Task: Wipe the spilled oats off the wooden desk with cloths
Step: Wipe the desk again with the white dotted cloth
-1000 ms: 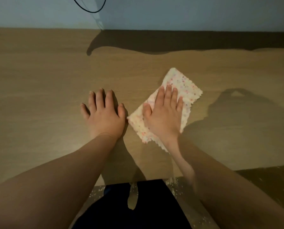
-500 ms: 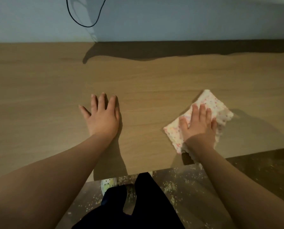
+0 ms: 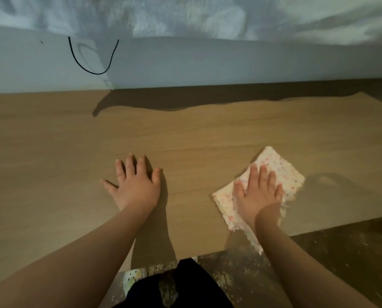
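My right hand (image 3: 257,194) presses flat on the speckled cloth (image 3: 284,172), grip spread, at the near right of the surface (image 3: 52,163); the cloth's long axis runs from the near edge toward the far right. My left hand (image 3: 136,185) lies spread on bare wood well to the left, so the right should sweep toward the near edge, I judge.

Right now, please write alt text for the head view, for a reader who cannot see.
The right hand presses flat on a speckled cloth at the front edge of the desk. The left hand rests flat on the desk. Pale specks litter the floor below.
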